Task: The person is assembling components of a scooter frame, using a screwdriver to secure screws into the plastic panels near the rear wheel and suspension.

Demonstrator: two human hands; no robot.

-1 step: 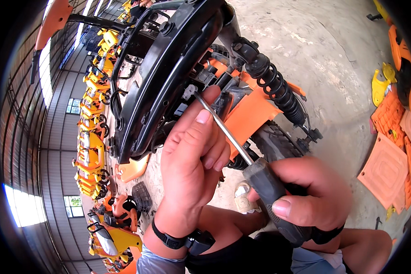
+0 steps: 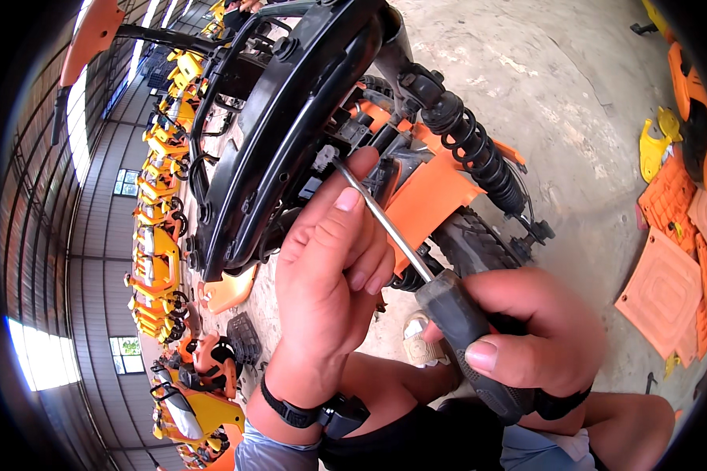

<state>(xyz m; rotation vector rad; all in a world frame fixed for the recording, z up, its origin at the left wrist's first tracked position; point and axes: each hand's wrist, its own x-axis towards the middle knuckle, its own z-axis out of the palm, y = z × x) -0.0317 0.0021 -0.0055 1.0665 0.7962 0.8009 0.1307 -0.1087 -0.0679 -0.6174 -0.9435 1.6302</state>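
We work over a bare concrete floor [image 2: 526,71] in a metal-walled shed. Our right hand [image 2: 538,334] is wrapped firmly around the dark handle of a screwdriver [image 2: 452,302], whose bright shaft slants away to our left hand [image 2: 322,263]. There the fingers are curled and narrow, thumb beside the shaft and index finger behind its tip; we cannot tell whether they pinch anything. Just past those fingertips sits a small pale fitting [image 2: 324,158], and the screwdriver's tip appears to meet it. Beyond it, farther from the fingers, rises the vehicle's black tubular frame [image 2: 271,149]. Right of the left fingers are an orange body panel [image 2: 432,200] and a coil-spring shock absorber [image 2: 467,141], with a treaded tyre [image 2: 475,247] below. Well left stands a row of yellow vehicles [image 2: 155,259].

We judge the step in hand to be screwdriver work at that fitting; whether tightening or loosening, we cannot tell. The next move calls for a seated tip, a straight shaft and steady left fingers.
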